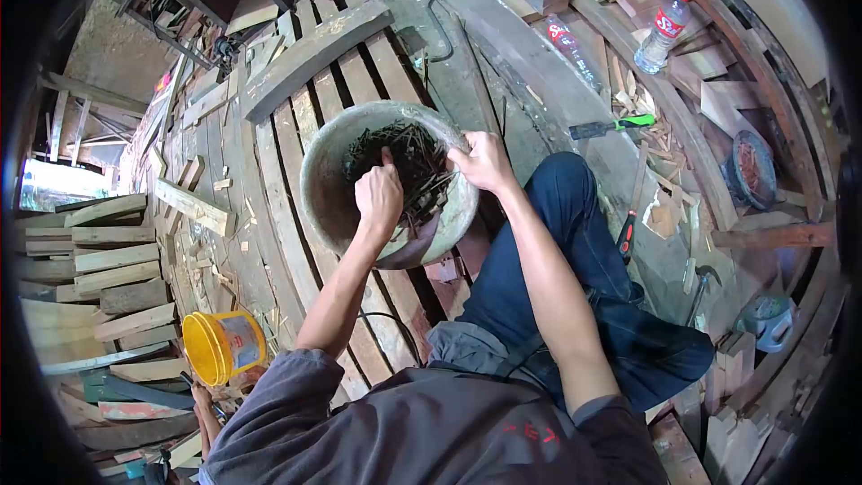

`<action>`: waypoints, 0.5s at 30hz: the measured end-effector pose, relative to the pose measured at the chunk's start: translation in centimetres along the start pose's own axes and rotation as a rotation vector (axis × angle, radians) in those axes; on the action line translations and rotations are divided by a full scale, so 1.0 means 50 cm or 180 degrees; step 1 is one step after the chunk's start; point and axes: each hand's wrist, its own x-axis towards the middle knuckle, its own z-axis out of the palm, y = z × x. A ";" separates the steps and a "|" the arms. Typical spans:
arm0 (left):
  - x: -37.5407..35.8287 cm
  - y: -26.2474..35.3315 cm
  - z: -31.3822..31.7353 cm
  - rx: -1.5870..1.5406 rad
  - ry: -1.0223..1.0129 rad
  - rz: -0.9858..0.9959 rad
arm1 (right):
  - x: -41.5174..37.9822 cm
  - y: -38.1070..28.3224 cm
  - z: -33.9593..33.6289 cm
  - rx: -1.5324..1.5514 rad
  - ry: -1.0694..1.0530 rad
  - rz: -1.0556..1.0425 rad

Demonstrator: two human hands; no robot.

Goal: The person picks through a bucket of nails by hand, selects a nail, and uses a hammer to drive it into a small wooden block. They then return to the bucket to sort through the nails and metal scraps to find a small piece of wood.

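A round, worn basin [314, 189] rests tilted on wooden slats in front of me. Inside it lies a heap of dark, thin metal pieces [422, 157] that look like nails. My right hand [485, 162] grips the basin's right rim, thumb on the inner side. Over the heap, my left hand [378, 193] reaches in with one finger stretched forward and the others curled. Whatever those curled fingers hold, if anything, is hidden.
A thick wooden beam [319, 58] lies across the slats beyond the basin. A yellow bucket [224, 346] is at left, near another person's hand [203, 398]. To the right are a green-handled tool [636, 122], a plastic bottle [663, 31] and a hammer [700, 292].
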 end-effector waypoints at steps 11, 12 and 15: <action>-0.014 0.016 -0.003 -0.0004 -0.0424 0.0007 | -0.007 0.020 -0.030 0.0239 -0.0238 -0.0102; -0.017 0.020 -0.010 0.0050 -0.0415 0.0004 | -0.006 0.025 -0.032 0.0178 -0.0273 -0.0087; -0.024 0.020 -0.011 0.0275 -0.0446 0.0052 | -0.006 0.037 -0.029 0.0322 -0.0380 -0.0043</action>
